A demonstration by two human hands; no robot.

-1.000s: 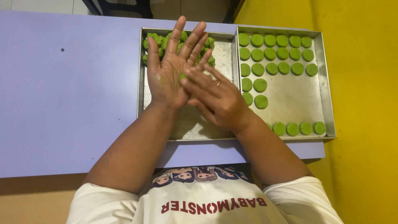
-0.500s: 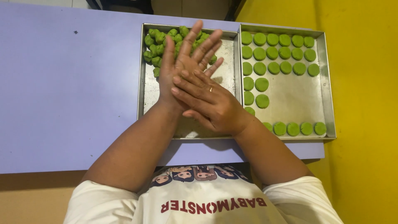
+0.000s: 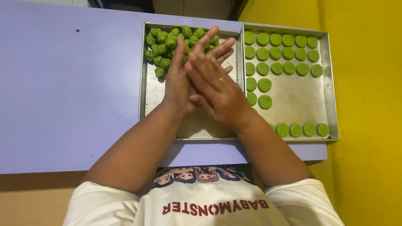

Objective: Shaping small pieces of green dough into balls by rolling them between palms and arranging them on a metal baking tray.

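Note:
My left hand and my right hand are pressed palm to palm over the left metal tray, fingers stretched out toward the far side. The right hand lies on top and wears a ring. Whatever may be between the palms is hidden. Just beyond the fingertips, a heap of rough green dough lumps fills the tray's far left corner. The right metal tray holds rows of flat round green dough discs along its far side, left side and near edge.
Both trays sit side by side at the right end of a purple table. A yellow surface lies past the table's right edge. The table's near edge runs just in front of my white shirt.
My palms have slid against each other: the right hand has moved forward over the left, and the left hand's spread fingers have closed up and turned edge-on.

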